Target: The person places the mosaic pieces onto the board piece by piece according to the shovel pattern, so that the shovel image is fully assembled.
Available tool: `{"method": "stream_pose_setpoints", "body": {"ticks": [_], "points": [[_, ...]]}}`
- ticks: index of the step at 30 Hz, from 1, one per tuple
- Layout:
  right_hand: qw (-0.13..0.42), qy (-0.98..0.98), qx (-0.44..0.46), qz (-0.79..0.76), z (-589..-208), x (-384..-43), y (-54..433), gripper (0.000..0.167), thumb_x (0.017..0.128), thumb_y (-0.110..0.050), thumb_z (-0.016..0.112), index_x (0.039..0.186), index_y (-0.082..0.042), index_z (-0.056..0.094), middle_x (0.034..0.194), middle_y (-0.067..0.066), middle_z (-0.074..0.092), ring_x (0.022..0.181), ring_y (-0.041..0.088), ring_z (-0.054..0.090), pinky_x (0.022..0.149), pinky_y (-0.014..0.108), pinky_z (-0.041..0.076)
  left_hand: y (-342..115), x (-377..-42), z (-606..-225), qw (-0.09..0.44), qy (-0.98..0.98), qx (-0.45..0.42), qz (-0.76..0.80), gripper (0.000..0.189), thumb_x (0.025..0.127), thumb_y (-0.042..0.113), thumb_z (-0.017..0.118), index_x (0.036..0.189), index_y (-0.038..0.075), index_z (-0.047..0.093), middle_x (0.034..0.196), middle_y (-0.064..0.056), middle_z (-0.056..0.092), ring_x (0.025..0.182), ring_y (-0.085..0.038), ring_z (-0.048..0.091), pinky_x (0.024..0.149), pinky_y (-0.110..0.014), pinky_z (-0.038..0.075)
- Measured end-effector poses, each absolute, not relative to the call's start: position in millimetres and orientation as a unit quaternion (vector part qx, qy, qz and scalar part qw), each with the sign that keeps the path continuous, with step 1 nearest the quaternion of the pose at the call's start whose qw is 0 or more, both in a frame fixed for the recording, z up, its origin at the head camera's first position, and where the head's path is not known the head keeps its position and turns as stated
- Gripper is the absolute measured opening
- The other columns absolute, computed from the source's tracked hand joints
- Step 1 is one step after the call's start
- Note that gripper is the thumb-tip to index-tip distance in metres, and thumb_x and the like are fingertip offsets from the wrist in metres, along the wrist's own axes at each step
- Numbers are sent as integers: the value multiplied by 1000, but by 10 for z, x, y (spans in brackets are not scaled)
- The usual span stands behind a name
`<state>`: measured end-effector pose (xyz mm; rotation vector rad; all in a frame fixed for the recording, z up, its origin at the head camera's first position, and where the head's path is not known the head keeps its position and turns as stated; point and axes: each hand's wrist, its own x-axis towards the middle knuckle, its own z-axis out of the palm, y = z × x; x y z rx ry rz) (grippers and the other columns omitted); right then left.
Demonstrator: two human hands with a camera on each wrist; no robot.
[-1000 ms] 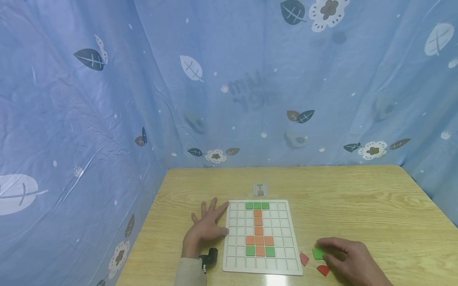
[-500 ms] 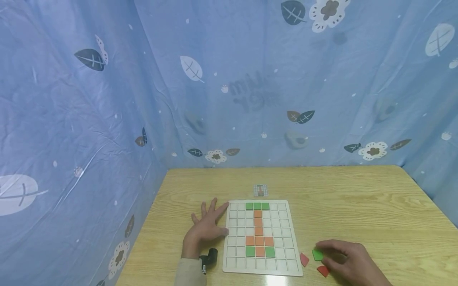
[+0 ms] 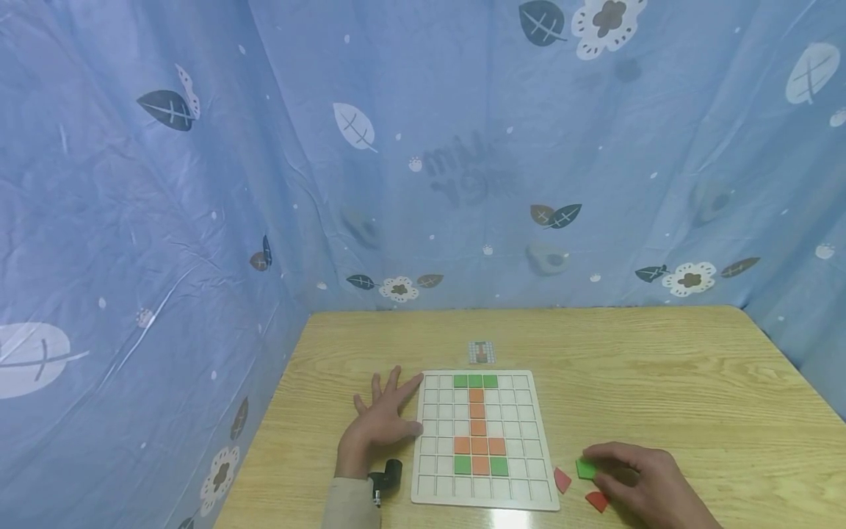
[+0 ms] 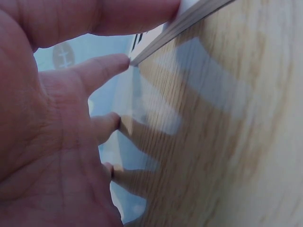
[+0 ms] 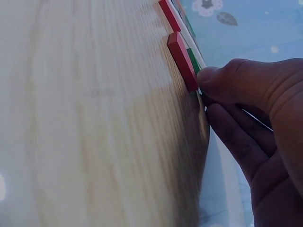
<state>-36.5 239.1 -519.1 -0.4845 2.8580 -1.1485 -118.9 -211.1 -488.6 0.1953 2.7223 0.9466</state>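
Note:
A white grid board [image 3: 432, 485] lies on the table, with orange tiles [image 3: 479, 445] and green tiles [image 3: 475, 381] set in its cells. My left hand [image 3: 380, 422] is spread flat at the board's left side. Its thumb and index fingertip touch the board's edge, as the left wrist view also shows. Right of the board, my right hand [image 3: 644, 477] pinches a loose green square tile [image 3: 585, 469] at its right side between thumb and index finger. Beside that tile lie a red quarter-round tile [image 3: 597, 501], close to the thumb, and a pinkish-red one [image 3: 562, 480] near the board's edge.
A small card [image 3: 481, 353] printed with a gridded pattern lies behind the board. Near the left wrist is a black device [image 3: 386, 477]. A blue patterned curtain [image 3: 463, 184] rises along the back and sides of the wooden table [image 3: 661, 382].
My right thumb and index finger have closed in on the green tile, which has turned and shifted slightly leftward. The left hand and the board stay in place.

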Motion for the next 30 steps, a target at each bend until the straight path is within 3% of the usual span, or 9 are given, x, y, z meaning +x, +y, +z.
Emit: {"method": "stream_pose_setpoints", "body": {"ticks": [8,14,20,27,30], "points": [[42,913,-126,-387,-5127,-356,2370,30,87,-24,92,115,-25,83,113,-6,82,101,-9,70,82,21,62,-2112,-1187,-4896,126,935,68,325,100,74,23,77,169,24,46,183,-23,15,165,-61,-7,115,-93,-14],[50,908,-110,-402,-5005,-345,2283,29,88,-30,91,116,-27,82,114,-11,82,101,-6,73,85,22,62,-2116,-1176,-4885,128,933,67,329,99,75,23,78,169,25,45,183,-23,14,166,-61,-8,115,-92,-15],[75,899,-119,-414,-4903,-375,2202,28,93,-24,87,120,-27,82,117,-12,82,106,-5,71,87,22,63,-2114,-1176,-4883,128,934,66,328,99,76,24,78,169,26,45,183,-22,14,166,-60,-8,116,-92,-15],[-62,869,-220,-438,-4924,-363,2046,31,85,-6,91,110,-23,84,105,-11,84,91,-2,76,83,10,57,-2107,-1186,-4880,129,936,63,322,98,76,24,78,169,26,45,183,-22,14,166,-60,-8,117,-92,-14],[-64,856,-237,-455,-4921,-371,1971,30,87,-6,90,111,-22,84,105,-11,84,88,-2,74,74,12,55,-2108,-1187,-4879,129,936,61,322,98,76,24,78,169,26,46,183,-22,15,166,-60,-7,117,-92,-13]]}}
